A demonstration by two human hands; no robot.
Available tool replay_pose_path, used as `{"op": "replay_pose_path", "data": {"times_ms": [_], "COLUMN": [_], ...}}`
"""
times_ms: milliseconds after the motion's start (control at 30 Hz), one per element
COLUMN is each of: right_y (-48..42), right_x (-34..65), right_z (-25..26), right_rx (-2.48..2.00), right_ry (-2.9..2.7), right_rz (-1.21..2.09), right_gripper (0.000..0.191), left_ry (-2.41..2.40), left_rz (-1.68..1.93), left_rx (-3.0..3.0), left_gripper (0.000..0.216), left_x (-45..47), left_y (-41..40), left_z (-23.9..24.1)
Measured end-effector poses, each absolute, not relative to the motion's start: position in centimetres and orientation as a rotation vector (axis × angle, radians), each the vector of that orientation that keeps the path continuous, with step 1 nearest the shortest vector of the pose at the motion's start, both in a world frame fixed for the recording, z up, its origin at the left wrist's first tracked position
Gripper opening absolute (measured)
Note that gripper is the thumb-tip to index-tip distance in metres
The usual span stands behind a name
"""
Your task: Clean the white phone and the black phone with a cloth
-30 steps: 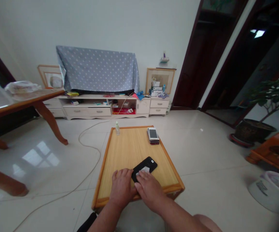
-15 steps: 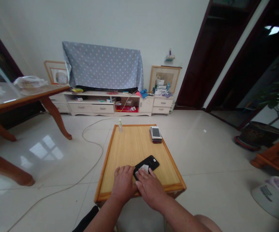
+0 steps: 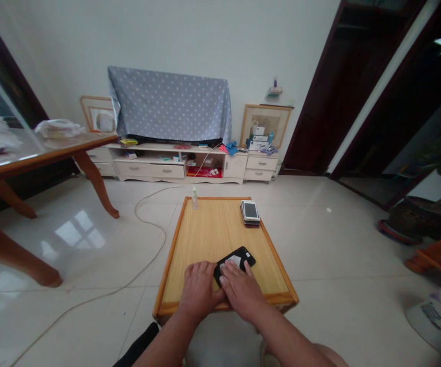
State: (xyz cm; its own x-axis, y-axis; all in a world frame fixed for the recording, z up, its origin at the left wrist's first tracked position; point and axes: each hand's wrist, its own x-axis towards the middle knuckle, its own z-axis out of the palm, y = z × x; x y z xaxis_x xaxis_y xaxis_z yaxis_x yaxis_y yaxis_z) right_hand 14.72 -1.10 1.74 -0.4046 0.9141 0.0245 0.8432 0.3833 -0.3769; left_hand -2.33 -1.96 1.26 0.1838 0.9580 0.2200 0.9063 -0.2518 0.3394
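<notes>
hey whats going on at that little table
A person's right hand rests on a white cloth or tissue on a black phone, with the left hand at the phone's left end. The phone lies on the wooden table; a small bottle stands at the far left corner, a stack of phones toward the far right.

On the low table (image 3: 209,232), the phone (image 3: 243,255) lies at the near end, with a wipe (image 3: 236,260) upon it beneath the fingers of the right hand (image 3: 241,288) and the left hand (image 3: 199,285) at its left edge; a stack of phones (image 3: 250,214) sits near the far right corner, a bottle (image 3: 195,200) at the far left. Behind, along the wall (image 3: 190,35), stands the cabinet (image 3: 132,169); to the left, a second table (image 3: 63,148); to the right, on the floor, a bucket (image 3: 432,321), with a plant pot (image 3: 421,216) beyond it
</notes>
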Motion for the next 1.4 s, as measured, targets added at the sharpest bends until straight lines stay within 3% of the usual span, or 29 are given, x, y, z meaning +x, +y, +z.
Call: {"op": "replay_pose_path", "data": {"times_ms": [167,433,600,833,1033,1267,1400], "right_y": [1.1,-0.2,2.2,-0.1,2.1,-0.7,1.4], "right_x": [16.0,14.1,15.6,12.7,13.7,11.0,13.2], "right_z": [1.8,1.5,1.6,1.5,1.9,1.7,1.7], "right_rx": [-1.859,-1.551,-1.848,-1.461,-1.729,-1.443,-1.618], "right_ry": [-2.267,-2.427,-2.251,-2.403,-2.204,-2.348,-2.296], "right_rz": [0.362,0.484,0.422,0.542,0.51,0.584,0.551], "right_gripper": [0.054,0.05,0.053,0.048,0.052,0.058,0.053], "left_ry": [1.836,1.837,1.825,1.857,1.842,1.855,1.864], "left_rz": [0.586,0.553,0.579,0.672,0.686,0.648,0.665], "left_rx": [2.293,2.291,2.309,2.302,2.272,2.319,2.274], "left_gripper": [0.054,0.041,0.058,0.068,0.097,0.069,0.084], "left_x": [-2.3,-2.3,-2.3,-2.5,-2.6,-2.7,-2.6], "left_y": [-2.0,-1.9,-1.9,-1.7,-1.9,-1.8,-1.8], "left_z": [1.5,1.9,1.3,-0.1,0.1,-0.3,-0.1]}}
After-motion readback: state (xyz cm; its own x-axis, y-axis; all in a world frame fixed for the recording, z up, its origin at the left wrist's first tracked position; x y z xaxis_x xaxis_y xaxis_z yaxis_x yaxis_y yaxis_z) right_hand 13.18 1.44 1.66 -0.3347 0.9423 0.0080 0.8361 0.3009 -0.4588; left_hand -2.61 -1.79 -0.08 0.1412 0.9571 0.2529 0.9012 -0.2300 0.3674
